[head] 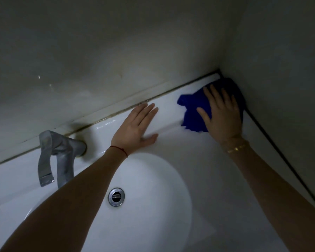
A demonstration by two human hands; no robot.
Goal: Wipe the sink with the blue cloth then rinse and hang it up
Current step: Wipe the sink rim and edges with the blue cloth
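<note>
The blue cloth [193, 113] lies bunched on the white sink [198, 160] ledge, in the far right corner where two walls meet. My right hand [221, 113] presses flat on top of the cloth, fingers straight and spread. My left hand [137, 127] rests flat on the bare back ledge to the left of the cloth, fingers straight, holding nothing. The round basin lies below both hands, with a chrome drain [116, 196] at its bottom.
A chrome tap [59, 157] stands at the back left of the basin, its spout pointing down. Grey walls close in behind and on the right. A dark sealant line [273, 142] runs along the sink's right edge.
</note>
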